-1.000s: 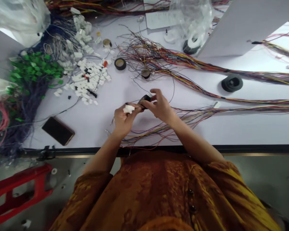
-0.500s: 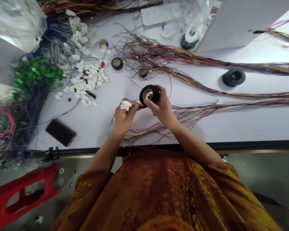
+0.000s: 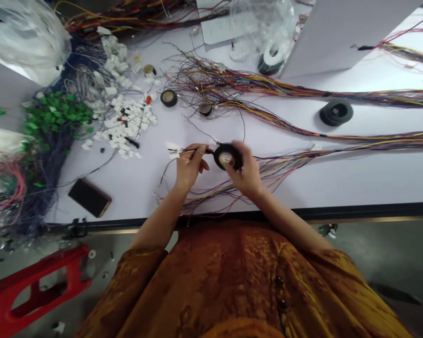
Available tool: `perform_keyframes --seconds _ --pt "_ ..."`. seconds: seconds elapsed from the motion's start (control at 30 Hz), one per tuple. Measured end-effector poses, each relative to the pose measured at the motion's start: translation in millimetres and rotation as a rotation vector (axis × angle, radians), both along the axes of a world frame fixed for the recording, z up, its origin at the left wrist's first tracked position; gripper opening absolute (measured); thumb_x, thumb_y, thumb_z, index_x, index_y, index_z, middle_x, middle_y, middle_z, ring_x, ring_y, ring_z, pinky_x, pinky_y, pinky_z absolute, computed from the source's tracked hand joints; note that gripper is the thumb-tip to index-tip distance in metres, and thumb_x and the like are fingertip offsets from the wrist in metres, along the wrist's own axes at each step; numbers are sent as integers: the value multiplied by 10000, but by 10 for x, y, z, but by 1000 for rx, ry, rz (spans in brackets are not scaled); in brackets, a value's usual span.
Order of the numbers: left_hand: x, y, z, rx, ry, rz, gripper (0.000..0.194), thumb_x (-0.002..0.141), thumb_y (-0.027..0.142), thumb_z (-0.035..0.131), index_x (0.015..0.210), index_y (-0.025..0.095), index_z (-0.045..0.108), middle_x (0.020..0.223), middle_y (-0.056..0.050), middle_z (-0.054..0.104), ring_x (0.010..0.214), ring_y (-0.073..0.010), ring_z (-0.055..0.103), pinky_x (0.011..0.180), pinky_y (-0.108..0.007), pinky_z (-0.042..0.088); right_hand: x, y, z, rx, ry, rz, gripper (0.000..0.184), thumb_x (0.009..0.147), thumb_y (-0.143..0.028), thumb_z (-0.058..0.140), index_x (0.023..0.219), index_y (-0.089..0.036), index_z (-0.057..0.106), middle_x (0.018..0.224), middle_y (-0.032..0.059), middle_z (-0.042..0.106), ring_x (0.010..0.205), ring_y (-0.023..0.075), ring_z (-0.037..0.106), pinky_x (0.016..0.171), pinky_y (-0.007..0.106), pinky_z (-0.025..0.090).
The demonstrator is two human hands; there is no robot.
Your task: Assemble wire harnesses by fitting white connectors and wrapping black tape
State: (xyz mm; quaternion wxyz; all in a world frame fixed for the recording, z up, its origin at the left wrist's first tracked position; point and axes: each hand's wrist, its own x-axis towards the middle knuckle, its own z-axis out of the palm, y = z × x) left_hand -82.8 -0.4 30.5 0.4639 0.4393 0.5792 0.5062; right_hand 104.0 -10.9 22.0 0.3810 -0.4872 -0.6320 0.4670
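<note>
Head cam: L hand (image 3: 189, 168) pinching wire (image 3: 197, 150) w/ white connector (image 3: 172, 149), R hand (image 3: 243, 168) clamped on black tape roll (image 3: 219, 156), hands close, mid-bench (image 3: 320, 183), over loose colored wires (image 3: 278, 170); phone (image 3: 90, 197) off left, near front edge.

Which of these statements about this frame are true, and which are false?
1. The right hand holds a roll of black tape. True.
2. The left hand holds a green connector. False: it pinches dark wire leading to a white plastic connector.
3. A dark rectangular smartphone lies on the white table. True.
4. A red plastic stool stands on the table. False: it is on the floor, below the table edge.
</note>
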Motion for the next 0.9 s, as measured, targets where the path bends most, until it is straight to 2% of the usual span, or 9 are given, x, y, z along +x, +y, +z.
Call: perform_keyframes --seconds 0.13,0.3,0.37,0.43,0.5,0.63,0.73,0.83,0.9 --pt "56 -124 207 53 98 -4 368 900 539 622 930 188 725 901 -64 764 594 -110 674 538 -223 551 -2 -82 127 145 -114 35 400 877 -368 626 1246 -236 552 1075 87 576 785 167 563 700 338 522" --pt "97 -302 361 364 536 -331 233 910 450 648 859 248 754 1030 -53 760 1004 -193 694 974 -365 555 -189 382 209 -406 246 39 519 883 -325 617 1330 -178 400 851 8 582 562 83 467 457 209 385" --pt "78 -319 338 403 584 -325 217 935 423 619 899 252 749 1082 -55 754 1048 -198 682 1003 -388 537 -191 530 177 -593 258 128 462 899 -305 584 1300 -153 410 727 -28 535 511 83 448 408 199 335" --pt "38 -303 313 359 579 -280 221 934 426 623 897 245 745 1004 -51 764 986 -191 694 947 -372 557 -122 589 132 -610 185 212 451 887 -359 621 1250 -149 455 713 -24 538 500 86 461 397 206 340" --pt "-6 -262 318 209 491 -245 265 926 460 628 883 225 743 844 -42 758 741 -155 699 729 -300 587 -21 569 106 -510 90 304 480 839 -412 693 1201 -158 507 797 10 593 524 82 480 417 215 367" --pt "-41 -167 390 -50 237 -201 360 905 525 627 885 182 735 761 -52 743 429 -96 596 369 -212 421 83 418 144 -138 -76 329 595 703 -287 817 1218 -171 541 992 62 637 735 121 565 587 238 455" --pt "-6 -171 428 -18 210 -212 347 910 514 622 891 188 737 848 -67 761 555 -130 686 475 -228 533 43 381 185 -79 -77 293 673 684 -214 802 1285 -168 502 981 67 643 807 150 579 658 261 478" --pt "54 -252 434 157 380 -307 246 932 421 624 898 212 748 910 -57 768 807 -168 738 783 -314 616 -42 493 184 -386 162 365 571 828 -357 681 1317 -161 463 845 33 626 628 118 536 532 245 447" --pt "86 -299 408 279 495 -362 192 935 369 629 894 227 752 958 -54 768 940 -180 724 913 -352 590 -98 572 164 -530 295 300 517 879 -406 610 1309 -161 462 793 14 593 530 91 465 440 223 379"
